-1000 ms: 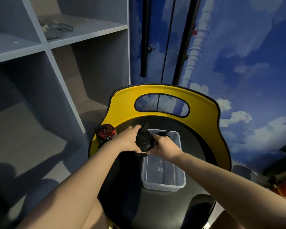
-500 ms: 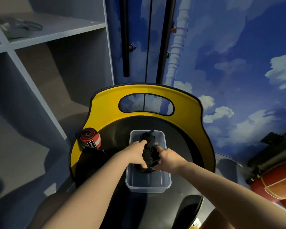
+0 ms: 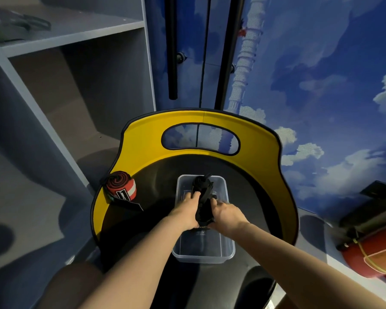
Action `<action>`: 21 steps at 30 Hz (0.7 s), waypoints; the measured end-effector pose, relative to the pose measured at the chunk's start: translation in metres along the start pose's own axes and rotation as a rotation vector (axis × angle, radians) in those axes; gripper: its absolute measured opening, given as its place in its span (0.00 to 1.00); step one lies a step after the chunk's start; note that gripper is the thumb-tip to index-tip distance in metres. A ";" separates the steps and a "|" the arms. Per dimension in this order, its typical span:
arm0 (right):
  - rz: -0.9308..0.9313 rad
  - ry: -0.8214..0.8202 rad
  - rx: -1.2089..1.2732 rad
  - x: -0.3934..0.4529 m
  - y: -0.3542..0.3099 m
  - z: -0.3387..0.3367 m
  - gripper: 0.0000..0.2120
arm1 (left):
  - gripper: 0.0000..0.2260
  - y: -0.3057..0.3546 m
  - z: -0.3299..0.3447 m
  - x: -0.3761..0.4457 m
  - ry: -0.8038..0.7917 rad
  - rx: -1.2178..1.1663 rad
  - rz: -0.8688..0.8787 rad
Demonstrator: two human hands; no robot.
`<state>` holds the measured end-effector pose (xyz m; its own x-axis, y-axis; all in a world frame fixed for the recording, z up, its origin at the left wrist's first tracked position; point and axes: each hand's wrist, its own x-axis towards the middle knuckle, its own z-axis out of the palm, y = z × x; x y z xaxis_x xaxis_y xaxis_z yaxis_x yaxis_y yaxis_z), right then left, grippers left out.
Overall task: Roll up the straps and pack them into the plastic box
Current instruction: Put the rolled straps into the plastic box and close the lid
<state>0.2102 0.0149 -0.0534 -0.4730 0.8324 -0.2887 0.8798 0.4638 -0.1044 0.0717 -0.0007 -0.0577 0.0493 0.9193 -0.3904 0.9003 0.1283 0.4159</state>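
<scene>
Both hands are down in the clear plastic box (image 3: 228, 253). Her left hand (image 3: 186, 211) and right hand (image 3: 226, 214) squeeze a black rolled strap (image 3: 204, 207) between them, fingers curled around it. Another black roll (image 3: 202, 182) sits at the far end of the box. A red rolled strap (image 3: 120, 186) lies well apart on the yellow seat (image 3: 143, 141).

Both hands (image 3: 206, 211) hold black strap (image 3: 204, 205) inside plastic box (image 3: 228, 253).

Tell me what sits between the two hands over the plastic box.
In the head view, a black rolled strap sits between the left hand and right hand, held over the plastic box.
</scene>
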 end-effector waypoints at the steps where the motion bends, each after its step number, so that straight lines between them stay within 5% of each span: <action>1: -0.016 0.023 -0.025 0.000 0.000 0.000 0.29 | 0.39 0.001 0.001 0.001 0.003 0.004 -0.006; 7: -0.029 0.121 0.018 -0.007 -0.005 -0.014 0.36 | 0.41 -0.006 -0.007 -0.008 0.017 -0.035 0.043; 12: -0.097 0.302 0.082 -0.007 -0.031 -0.032 0.34 | 0.23 -0.038 -0.035 -0.025 0.267 -0.105 0.077; 21: -0.266 0.161 0.200 0.035 -0.122 -0.025 0.25 | 0.23 -0.141 -0.081 -0.048 0.379 0.012 -0.291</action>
<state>0.0856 -0.0052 -0.0273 -0.6735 0.7353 -0.0751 0.7096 0.6148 -0.3441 -0.0927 -0.0332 -0.0313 -0.3644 0.9172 -0.1611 0.8585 0.3979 0.3236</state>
